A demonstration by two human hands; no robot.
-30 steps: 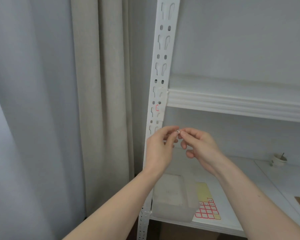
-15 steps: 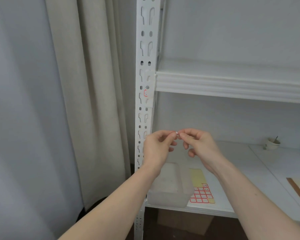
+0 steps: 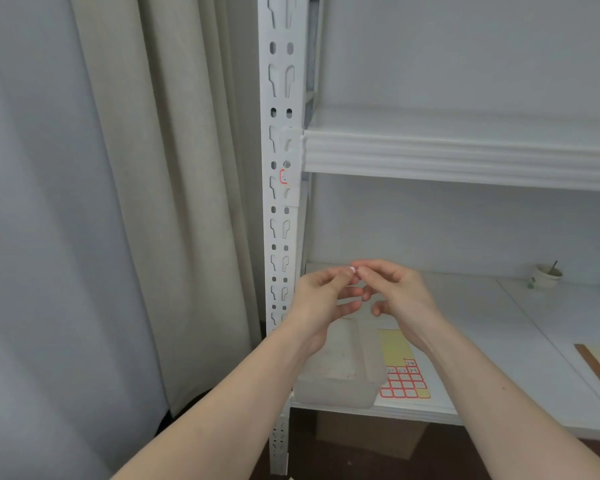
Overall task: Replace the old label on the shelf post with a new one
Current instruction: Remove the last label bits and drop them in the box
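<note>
So I've got a tiny red-edged label (image 3: pixel 352 270) pinched between both sets of fingertips, left hand (image 3: pixel 321 303) and right hand (image 3: pixel 400 296) meeting in front of the post (image 3: pixel 280 237). Another red-edged label (image 3: pixel 284 177) sits higher on the post, just under the upper shelf (image 3: pixel 465 157). Below my hands: a plastic tub (image 3: pixel 340 375) and the label sheet (image 3: pixel 404 375).

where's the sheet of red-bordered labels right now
In the head view, the label sheet lies flat on the lower shelf, right of the translucent box.
</note>
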